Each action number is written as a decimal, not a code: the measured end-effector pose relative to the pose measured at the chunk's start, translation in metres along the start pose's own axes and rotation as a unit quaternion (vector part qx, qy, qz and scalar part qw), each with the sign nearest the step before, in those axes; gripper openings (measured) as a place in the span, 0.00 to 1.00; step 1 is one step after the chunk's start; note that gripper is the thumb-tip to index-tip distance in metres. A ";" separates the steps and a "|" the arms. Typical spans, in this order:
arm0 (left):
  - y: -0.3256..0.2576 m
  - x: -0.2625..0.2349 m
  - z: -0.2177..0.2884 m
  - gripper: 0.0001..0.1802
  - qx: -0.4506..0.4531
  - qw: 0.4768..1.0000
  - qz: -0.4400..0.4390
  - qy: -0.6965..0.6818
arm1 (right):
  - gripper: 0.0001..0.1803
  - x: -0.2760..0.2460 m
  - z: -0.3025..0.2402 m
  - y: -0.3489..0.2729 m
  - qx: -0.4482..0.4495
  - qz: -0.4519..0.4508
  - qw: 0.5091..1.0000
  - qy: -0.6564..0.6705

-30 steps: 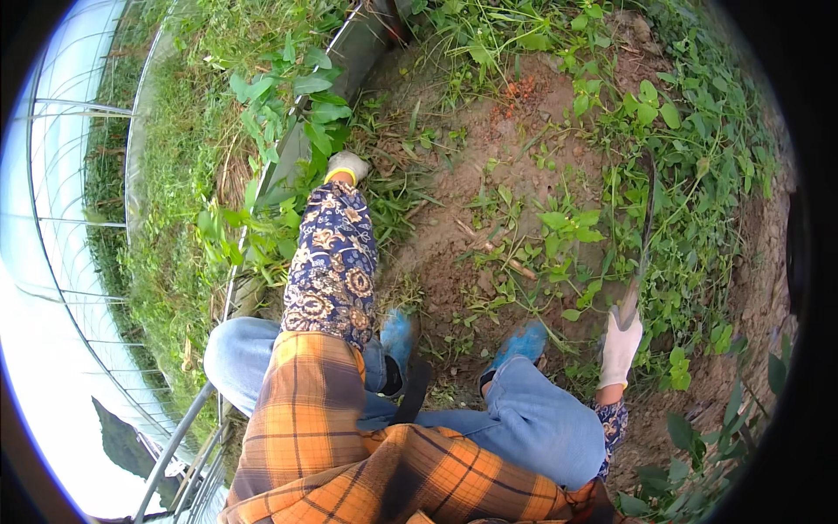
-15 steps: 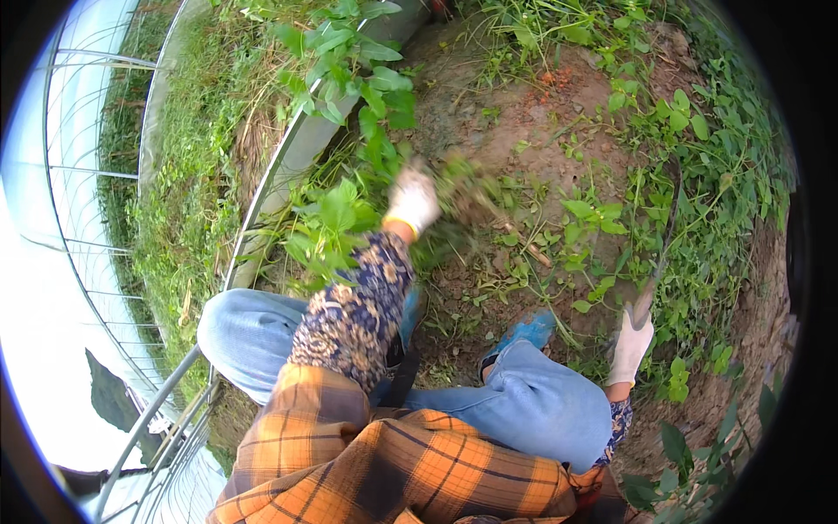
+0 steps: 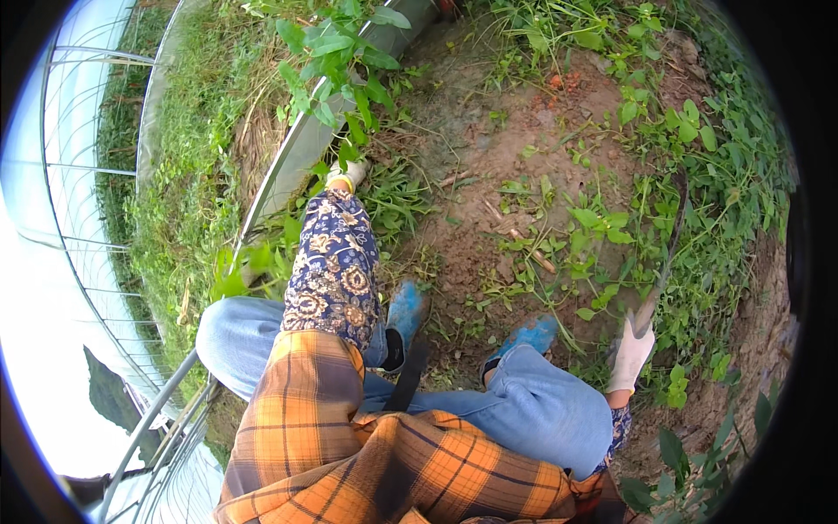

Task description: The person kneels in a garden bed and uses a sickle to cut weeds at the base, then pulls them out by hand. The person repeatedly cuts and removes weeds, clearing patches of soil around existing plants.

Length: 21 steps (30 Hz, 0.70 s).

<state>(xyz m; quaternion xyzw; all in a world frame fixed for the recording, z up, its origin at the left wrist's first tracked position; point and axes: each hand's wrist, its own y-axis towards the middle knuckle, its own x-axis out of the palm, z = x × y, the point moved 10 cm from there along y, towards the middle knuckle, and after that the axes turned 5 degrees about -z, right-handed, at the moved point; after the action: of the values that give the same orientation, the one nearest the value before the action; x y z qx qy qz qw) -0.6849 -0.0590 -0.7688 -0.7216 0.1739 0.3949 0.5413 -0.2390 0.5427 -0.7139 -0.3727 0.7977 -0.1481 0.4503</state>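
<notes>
white gloves (image 3: 627, 365) cover both hands. the right hand (image 3: 630, 351) is closed around the handle of a long thin tool (image 3: 662, 276), which points up and away beside the leafy green weeds (image 3: 729, 201). the left hand (image 3: 353, 174) is down in the grass (image 3: 397, 199), near a long grey strip (image 3: 284, 185). leaves hide part of it, so i cannot tell if it grips anything. brown dirt (image 3: 458, 218) lies between the hands. two blue shoes (image 3: 405, 314) are on the ground below, well apart from the tool's tip.
</notes>
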 end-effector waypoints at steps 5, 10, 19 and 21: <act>-0.077 0.002 0.062 0.17 0.157 0.973 0.106 -0.133 | 0.22 -0.005 0.021 0.003 0.025 0.005 1.000 0.018; -0.205 0.136 0.149 0.14 0.401 0.907 -0.024 0.127 | 0.21 0.008 0.016 0.008 0.027 -0.034 0.997 0.064; -0.127 0.090 0.072 0.17 0.250 0.845 0.038 0.471 | 0.21 0.006 0.034 0.017 0.061 -0.046 0.991 0.111; -0.096 0.044 0.027 0.17 0.054 0.981 -0.038 0.181 | 0.21 -0.007 0.041 0.019 0.042 -0.024 0.993 0.106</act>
<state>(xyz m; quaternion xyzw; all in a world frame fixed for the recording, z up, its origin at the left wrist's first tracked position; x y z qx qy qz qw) -0.6024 0.0072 -0.7430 -0.7568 0.2625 0.2273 0.5538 -0.2120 0.5644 -0.7431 -0.3546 0.8250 -0.2309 0.3746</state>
